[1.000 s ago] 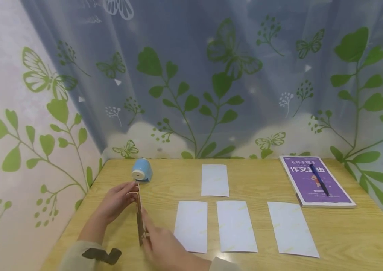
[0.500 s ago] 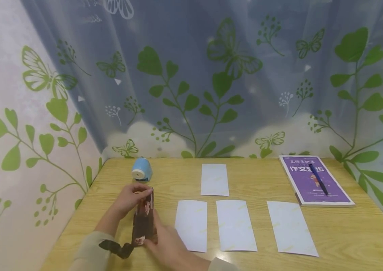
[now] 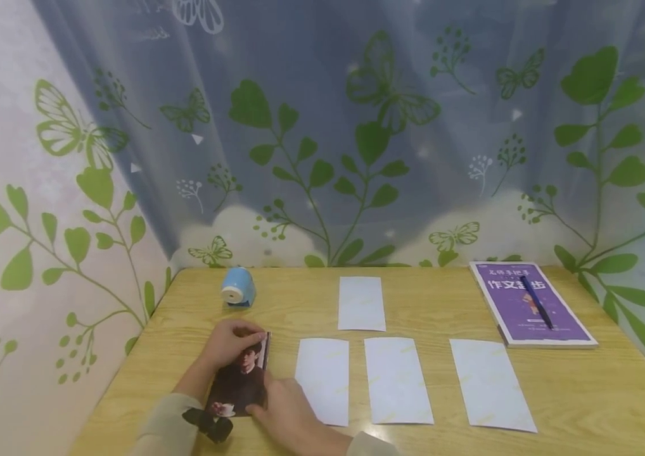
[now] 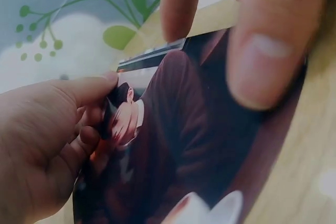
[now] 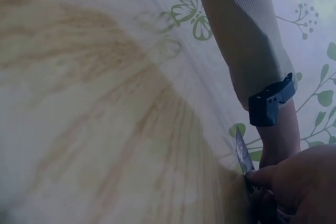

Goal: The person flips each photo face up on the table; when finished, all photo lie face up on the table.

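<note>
A glossy photo print (image 3: 237, 386) of a figure in a dark top with a white cup is held between both hands at the left of the table. My left hand (image 3: 225, 348) grips its upper end, thumb over the front near the pictured head. At the lower right edge, my right hand (image 3: 288, 411) pinches the print. The left wrist view shows the photo (image 4: 184, 124) close up, with thin layered edges along one side. There, the left hand (image 4: 42, 135) holds its corner and fingers of the right hand (image 4: 273, 40) overlap the opposite side.
Several white cards (image 3: 398, 380) with faint yellow marks lie flat right of the hands, one (image 3: 361, 304) farther back. A small light-blue rounded thing (image 3: 239, 285) with a white round front stands behind the left hand. A pen (image 3: 536, 301) lies on a purple book (image 3: 507, 316) at back right.
The photo has turned from edge-on to showing its picture side upward, leaning lower toward the table. The left hand has moved right and toward the body; the right hand has shifted slightly right.
</note>
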`<state>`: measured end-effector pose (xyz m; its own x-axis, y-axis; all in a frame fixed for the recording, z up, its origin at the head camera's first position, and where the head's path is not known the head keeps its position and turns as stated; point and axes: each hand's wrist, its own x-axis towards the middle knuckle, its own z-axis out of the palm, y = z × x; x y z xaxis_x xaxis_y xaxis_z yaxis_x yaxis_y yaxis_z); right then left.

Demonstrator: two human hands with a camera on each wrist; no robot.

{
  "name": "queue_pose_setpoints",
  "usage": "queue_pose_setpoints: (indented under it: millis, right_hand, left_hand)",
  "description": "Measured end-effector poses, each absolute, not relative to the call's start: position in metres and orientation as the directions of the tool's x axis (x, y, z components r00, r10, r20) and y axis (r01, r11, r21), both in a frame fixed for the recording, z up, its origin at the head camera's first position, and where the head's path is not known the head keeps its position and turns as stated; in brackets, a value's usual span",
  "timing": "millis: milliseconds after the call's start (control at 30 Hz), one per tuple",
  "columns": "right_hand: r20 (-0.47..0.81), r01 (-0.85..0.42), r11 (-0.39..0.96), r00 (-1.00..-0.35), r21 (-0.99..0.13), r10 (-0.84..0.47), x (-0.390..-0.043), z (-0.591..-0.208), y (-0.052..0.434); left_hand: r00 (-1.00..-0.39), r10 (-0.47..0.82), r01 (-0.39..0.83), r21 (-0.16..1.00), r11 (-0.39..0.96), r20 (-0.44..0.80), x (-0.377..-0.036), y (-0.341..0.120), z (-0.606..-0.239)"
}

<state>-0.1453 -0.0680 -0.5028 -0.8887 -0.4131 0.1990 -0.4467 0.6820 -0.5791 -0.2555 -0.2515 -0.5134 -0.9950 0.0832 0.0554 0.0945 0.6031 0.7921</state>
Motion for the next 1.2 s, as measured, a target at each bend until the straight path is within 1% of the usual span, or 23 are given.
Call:
queue_pose_setpoints:
  millis: [67, 167, 333, 500, 667, 733, 933, 1033, 1200]
  right_hand:
    - [0.209, -0.459, 0.688, -0.884, -0.562, -0.419, -0.146, -0.504, -0.068]
    - [0.236, -0.486, 0.684, -0.871, -0.545, -0.431, -0.146, -0.504, -0.067]
    - [0.253, -0.497, 0.670, -0.865, -0.552, -0.433, -0.149, -0.502, -0.067]
    - [0.207, -0.454, 0.637, -0.881, -0.623, -0.426, -0.152, -0.503, -0.070]
    - [0.132, -0.368, 0.533, -0.894, -0.762, -0.428, -0.154, -0.502, -0.069]
    - [0.107, -0.336, 0.494, -0.894, -0.802, -0.436, -0.155, -0.500, -0.067]
    - [0.053, -0.268, 0.409, -0.883, -0.872, -0.466, -0.158, -0.487, -0.057]
    - [0.019, -0.219, 0.388, -0.889, -0.895, -0.458, -0.160, -0.479, -0.044]
    - [0.008, -0.206, 0.407, -0.899, -0.890, -0.438, -0.164, -0.470, -0.016]
  left_hand:
    - [-0.992, 0.100, 0.128, 0.751, 0.648, 0.082, -0.254, -0.250, -0.513]
    - [-0.986, 0.113, 0.166, 0.722, 0.672, 0.121, -0.254, -0.248, -0.512]
    - [-0.988, 0.092, 0.155, 0.712, 0.684, 0.127, -0.254, -0.248, -0.507]
    - [-0.984, 0.091, 0.170, 0.680, 0.713, 0.151, -0.253, -0.250, -0.505]
    - [-0.976, 0.095, 0.203, 0.651, 0.731, 0.197, -0.249, -0.251, -0.504]
    - [-0.975, 0.090, 0.202, 0.649, 0.733, 0.202, -0.248, -0.251, -0.503]
    - [-0.978, 0.086, 0.198, 0.705, 0.682, 0.191, -0.245, -0.247, -0.494]
    - [-0.985, 0.109, 0.173, 0.752, 0.636, 0.135, -0.245, -0.244, -0.490]
    - [-0.981, 0.188, 0.143, 0.832, 0.537, 0.047, -0.244, -0.237, -0.484]
